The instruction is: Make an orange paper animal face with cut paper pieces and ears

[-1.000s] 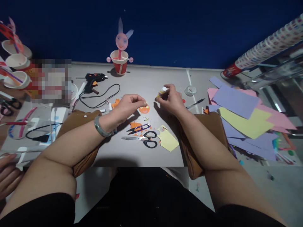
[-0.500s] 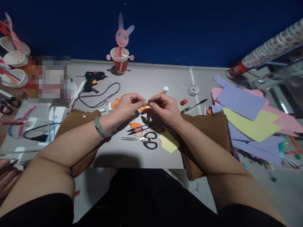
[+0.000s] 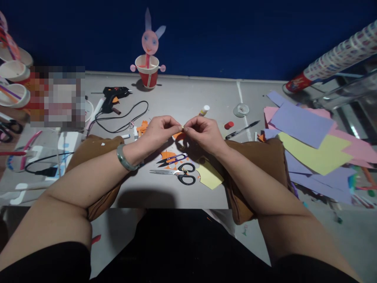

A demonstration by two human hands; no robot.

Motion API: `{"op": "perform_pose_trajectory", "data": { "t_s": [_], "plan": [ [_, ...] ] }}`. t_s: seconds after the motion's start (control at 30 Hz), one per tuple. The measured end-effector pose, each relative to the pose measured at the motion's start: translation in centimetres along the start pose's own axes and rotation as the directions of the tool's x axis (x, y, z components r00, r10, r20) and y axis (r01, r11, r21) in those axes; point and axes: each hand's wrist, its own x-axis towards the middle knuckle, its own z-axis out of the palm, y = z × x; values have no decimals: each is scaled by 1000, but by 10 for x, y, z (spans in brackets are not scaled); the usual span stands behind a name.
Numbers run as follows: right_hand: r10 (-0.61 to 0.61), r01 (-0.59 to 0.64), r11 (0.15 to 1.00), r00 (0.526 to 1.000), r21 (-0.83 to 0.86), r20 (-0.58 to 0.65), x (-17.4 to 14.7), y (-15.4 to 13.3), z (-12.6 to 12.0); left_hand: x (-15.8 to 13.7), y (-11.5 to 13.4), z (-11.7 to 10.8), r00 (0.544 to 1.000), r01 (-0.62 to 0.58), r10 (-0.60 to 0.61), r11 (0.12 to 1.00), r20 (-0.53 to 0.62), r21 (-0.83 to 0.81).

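Observation:
Thumb and fingertips pinched together, my left hand (image 3: 161,133) meets my right hand (image 3: 205,133) over the middle of the table. Something tiny and pale sits between the fingertips; I cannot make out what it is. Below the hands lie orange paper scraps (image 3: 167,155), small thread snips (image 3: 172,160) and black-handled scissors (image 3: 176,172). A piece of yellow paper (image 3: 211,175) rests partly under the scissors' handles. Just behind my right hand stands a glue stick (image 3: 204,110), uncapped, with its red cap (image 3: 229,125) off to the right.
A paper-cup rabbit (image 3: 148,72) stands at the back, right of a black glue gun (image 3: 116,94) with its looped cord. Brown cushions (image 3: 88,157) lie under both forearms. To the right are a pen (image 3: 243,129), a tape roll (image 3: 241,110), coloured paper sheets (image 3: 303,124) and stacked cups (image 3: 338,59).
Both hands keep their pinch in nearly the same place. The view has shifted slightly. The other person's hand at the lower left edge has gone out of view.

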Motion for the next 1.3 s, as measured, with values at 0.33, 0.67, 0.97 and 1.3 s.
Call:
{"op": "perform_pose_trajectory", "data": {
  "t_s": [0.33, 0.67, 0.97, 1.3],
  "plan": [
    [53, -51, 997, 998, -62, 30, 2, -2, -1, 4, -10, 0, 1000, -7, 5, 998, 29, 63],
    [396, -360, 893, 913, -271, 93, 8, 2, -10, -3, 5, -14, 903, -429, 116, 286, 413, 857],
    [451, -393, 856, 886, -337, 112, 10, 6, -9, -7, -5, -12, 795, -601, 99, 4, 598, 799],
    [462, -374, 825, 878, -423, 124, 14, 1, -8, -10, -13, -11, 782, -615, 101, -36, 615, 788]
  ]
}}
